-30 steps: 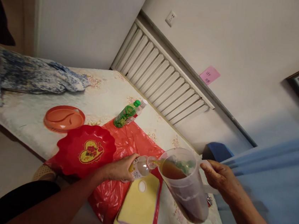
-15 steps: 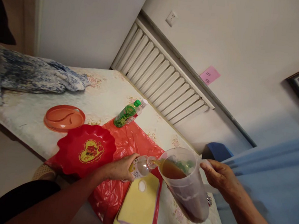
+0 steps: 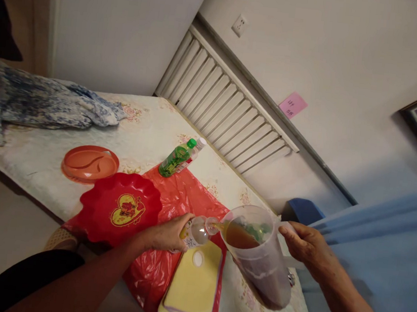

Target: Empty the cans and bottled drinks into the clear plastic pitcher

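Note:
My left hand (image 3: 169, 232) grips a clear plastic bottle (image 3: 199, 230) with a white and yellow label, tipped sideways so its open mouth meets the rim of a pitcher. Brown liquid runs from the bottle into the pitcher. My right hand (image 3: 301, 243) is closed round the handle of that translucent plastic pitcher (image 3: 263, 271), which leans toward the bottle and holds brown liquid with some green showing at its far side. Below the bottle lie stacked yellow cloths (image 3: 194, 288) with a white bottle cap (image 3: 198, 259) on top.
A red scalloped tray (image 3: 94, 208) and an orange divided dish (image 3: 81, 162) sit left on the table. Behind a red plastic bag (image 3: 185, 193) stand a green bottle (image 3: 174, 162) and a white-capped bottle (image 3: 199, 147). Patterned fabric (image 3: 50, 104) lies far left; a radiator (image 3: 229, 103) lines the wall.

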`<state>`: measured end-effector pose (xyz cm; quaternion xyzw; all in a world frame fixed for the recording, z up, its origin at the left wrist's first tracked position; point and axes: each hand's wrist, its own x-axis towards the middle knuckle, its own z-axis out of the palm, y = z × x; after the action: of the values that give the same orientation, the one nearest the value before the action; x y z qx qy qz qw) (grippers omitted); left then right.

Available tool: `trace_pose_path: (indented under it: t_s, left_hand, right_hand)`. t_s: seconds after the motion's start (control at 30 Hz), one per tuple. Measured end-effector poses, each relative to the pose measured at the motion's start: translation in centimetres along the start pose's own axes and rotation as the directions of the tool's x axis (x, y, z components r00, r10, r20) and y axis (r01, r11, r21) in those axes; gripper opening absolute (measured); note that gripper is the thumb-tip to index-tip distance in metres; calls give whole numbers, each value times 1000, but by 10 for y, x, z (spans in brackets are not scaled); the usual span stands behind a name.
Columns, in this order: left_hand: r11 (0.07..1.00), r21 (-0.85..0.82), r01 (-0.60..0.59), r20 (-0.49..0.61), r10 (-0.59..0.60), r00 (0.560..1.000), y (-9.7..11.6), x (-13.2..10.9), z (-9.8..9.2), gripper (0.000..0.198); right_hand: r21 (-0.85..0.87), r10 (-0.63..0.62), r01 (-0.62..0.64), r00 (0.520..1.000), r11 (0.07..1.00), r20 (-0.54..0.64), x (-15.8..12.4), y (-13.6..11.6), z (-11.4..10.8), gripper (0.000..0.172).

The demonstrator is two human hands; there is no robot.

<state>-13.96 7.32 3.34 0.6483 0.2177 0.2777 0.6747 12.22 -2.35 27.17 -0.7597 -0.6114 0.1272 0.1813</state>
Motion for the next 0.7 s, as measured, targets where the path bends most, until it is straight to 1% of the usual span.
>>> trace_pose_path:
  t_s: [0.13,0.23,0.3,0.37,0.47,0.57,0.63,0.7]
  left_hand:
    - [1000,8,-8,-3,8,1000,0,0,0,65]
    - [1000,1,2,3,-2,1000,-1,0,0,64]
    - [1000,5,1,-6,-1,1000,-2,1,0,63]
    - [1000,13,5,-8,-5,1000,-4,2,0,63]
    - [999,41,-1,-32,3,999,-6,2,0,67]
    - [995,95,-23,-73,30,997,-7,2,-1,68]
    - [993,113,-26,-76,35,996,-5,0,-1,67]
    - [993,115,-37,-70,45,997,-2,-3,-1,68]
  right_hand:
    - [3,-13,13,1000,1000,7,-2,-3,1,47]
    - [36,-5,5,1000,999,8,-4,-4,3,49]
    - [89,12,-13,1000,996,11,-7,-1,7,51]
    - [181,40,-43,999,983,23,-9,6,14,52]
    - [339,83,-84,996,937,15,-13,25,27,55]
    - [488,111,-94,994,868,-7,-16,44,40,56]
    - [587,121,-92,993,804,-10,-17,53,45,57]
    - [663,114,-76,993,745,-15,-16,55,48,61]
